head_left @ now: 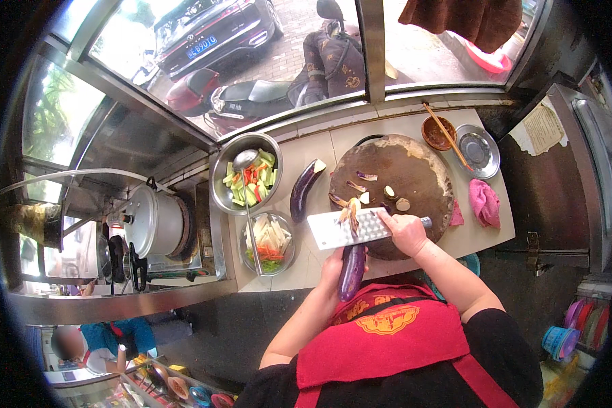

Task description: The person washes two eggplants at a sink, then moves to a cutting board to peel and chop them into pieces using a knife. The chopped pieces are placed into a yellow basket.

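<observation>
My left hand grips a purple eggplant at the near edge of the round wooden chopping block. In my right hand is a cleaver with a dimpled blade, laid across the eggplant's upper end. The blade hides part of that end. Just beyond it show pale, browned pieces of the eggplant's stem end. Purple-edged trimmings and cut stem ends are scattered on the block. Left of the block lies a second eggplant, its tip cut pale.
A steel bowl holds cut green and red vegetables and a ladle. Nearer stands a bowl of sliced vegetables. At right are a brown bowl, a metal plate and a pink cloth. A pressure cooker stands left.
</observation>
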Tool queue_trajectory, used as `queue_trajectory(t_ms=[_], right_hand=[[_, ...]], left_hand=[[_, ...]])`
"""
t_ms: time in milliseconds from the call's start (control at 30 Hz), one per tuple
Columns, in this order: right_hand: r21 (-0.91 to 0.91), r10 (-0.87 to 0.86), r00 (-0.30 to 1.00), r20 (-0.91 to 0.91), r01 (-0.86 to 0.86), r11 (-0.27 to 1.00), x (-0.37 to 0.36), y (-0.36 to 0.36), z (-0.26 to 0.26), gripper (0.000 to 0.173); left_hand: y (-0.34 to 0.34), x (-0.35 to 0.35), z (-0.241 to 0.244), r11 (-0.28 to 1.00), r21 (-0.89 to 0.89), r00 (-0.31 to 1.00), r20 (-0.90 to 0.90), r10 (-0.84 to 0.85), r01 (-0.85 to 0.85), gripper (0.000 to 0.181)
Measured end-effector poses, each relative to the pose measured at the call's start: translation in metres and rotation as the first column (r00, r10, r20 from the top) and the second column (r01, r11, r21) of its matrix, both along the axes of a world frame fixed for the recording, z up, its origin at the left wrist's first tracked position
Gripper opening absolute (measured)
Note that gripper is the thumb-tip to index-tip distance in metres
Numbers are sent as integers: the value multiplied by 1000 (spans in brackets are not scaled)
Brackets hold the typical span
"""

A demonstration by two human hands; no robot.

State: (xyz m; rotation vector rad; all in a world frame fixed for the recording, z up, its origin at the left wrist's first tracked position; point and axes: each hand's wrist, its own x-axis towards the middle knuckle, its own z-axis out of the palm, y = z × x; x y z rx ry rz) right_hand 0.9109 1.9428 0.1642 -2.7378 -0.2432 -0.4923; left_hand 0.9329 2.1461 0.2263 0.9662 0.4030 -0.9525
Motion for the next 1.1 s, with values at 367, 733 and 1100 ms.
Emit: queue_trajectory(t_ms=[367,733,1100], right_hand=[[47,58,997,-51,-55,997,-9,24,23,31],[10,-138,990,-31,138,990,2,-6,-1,33],[12,-206,975,-82,208,978,-1,-13,-15,31]], left_hand=[[4,-7,-15,947,306,994,27,-109,96,42],[10,-7,-20,994,69,989,120,-87,79,34],[13,-6,-20,990,89,963,240,-125,107,41]])
